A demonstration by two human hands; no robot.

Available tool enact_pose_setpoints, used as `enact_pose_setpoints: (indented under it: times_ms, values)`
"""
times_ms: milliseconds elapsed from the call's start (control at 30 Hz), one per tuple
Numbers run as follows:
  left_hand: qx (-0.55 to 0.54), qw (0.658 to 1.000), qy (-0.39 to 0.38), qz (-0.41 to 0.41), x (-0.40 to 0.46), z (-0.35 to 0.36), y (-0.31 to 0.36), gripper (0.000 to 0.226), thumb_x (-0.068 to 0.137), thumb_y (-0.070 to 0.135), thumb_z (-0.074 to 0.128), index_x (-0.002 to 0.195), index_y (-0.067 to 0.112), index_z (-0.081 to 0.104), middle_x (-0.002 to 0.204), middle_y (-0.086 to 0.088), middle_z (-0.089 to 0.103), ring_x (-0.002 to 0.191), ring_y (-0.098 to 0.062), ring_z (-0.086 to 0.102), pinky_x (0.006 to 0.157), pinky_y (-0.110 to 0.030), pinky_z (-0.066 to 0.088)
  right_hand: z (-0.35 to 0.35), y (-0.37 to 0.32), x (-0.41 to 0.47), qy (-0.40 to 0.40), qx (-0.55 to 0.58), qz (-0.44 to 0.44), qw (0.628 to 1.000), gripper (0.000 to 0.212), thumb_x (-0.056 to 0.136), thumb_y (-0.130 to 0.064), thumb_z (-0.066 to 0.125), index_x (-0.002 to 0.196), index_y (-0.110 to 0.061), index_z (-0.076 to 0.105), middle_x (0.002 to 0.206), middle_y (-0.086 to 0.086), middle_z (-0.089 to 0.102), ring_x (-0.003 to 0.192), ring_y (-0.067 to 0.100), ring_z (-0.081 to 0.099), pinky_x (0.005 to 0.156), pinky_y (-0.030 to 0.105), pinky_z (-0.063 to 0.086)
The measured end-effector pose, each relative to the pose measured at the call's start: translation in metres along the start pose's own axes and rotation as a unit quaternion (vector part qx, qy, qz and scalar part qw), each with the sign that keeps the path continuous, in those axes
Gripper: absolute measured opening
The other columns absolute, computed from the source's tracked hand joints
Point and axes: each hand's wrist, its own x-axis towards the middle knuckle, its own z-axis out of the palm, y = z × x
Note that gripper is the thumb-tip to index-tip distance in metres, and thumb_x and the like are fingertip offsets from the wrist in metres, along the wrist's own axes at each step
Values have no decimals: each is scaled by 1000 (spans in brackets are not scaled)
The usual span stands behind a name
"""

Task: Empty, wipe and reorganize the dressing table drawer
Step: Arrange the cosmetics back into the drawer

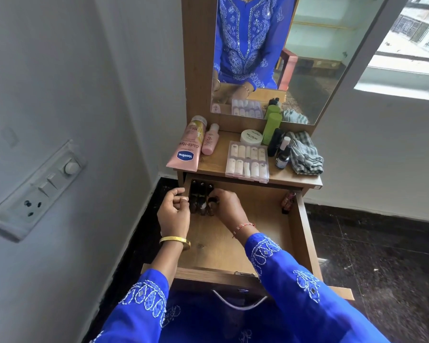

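Observation:
The wooden drawer is pulled out under the dressing table top. Several small dark nail polish bottles stand in rows in its back left corner. My right hand reaches into that corner, its fingers closed around one dark bottle at the right of the rows. My left hand rests at the drawer's left wall beside the bottles, fingers curled; whether it holds anything is unclear. Another small bottle lies in the back right corner.
On the top lie a pink Vaseline tube, a small pink bottle, a clear nail box, a white jar, a green bottle, a dropper bottle and a checked cloth. Mirror behind; wall with switchboard left.

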Motion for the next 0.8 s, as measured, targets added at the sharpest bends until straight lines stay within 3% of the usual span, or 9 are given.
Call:
enact_pose_setpoints:
  times_ms: [167,333,600,700,800]
  values:
    - [7,1000,-14,-3,-1,1,0,21,86,4,52,102,15,61,84,-5,64,81,-21,63,77,-28,50,-2,2,-4,14,3,-1,1000,27,85,-4,56,111,-3,61,108,18,63,100,30,60,87,36,51]
    - [31,999,-30,18,-4,2,3,20,86,4,52,100,13,63,84,-3,63,79,-17,62,74,-25,47,-5,3,-12,53,-1,-23,998,18,84,-4,54,100,-1,62,100,17,62,91,31,59,78,34,47]
    - [45,992,-91,80,-6,21,24,18,85,2,53,97,11,64,80,3,60,69,-1,55,60,0,41,-38,-9,-16,154,70,-74,983,11,86,-6,56,92,-5,65,92,10,65,81,19,59,72,27,49]
    - [32,991,-94,92,2,36,42,18,84,3,54,94,14,65,82,3,62,72,-9,58,69,-13,46,-61,-8,3,186,50,-66,979,14,85,-3,53,92,-4,65,91,9,65,80,18,55,69,21,41]
    - [23,989,-91,111,14,52,63,19,82,2,53,93,13,65,81,3,62,74,-10,57,76,-26,49,-81,-3,27,206,25,-43,977,17,84,-3,51,92,-2,66,94,16,67,87,30,61,75,30,44]
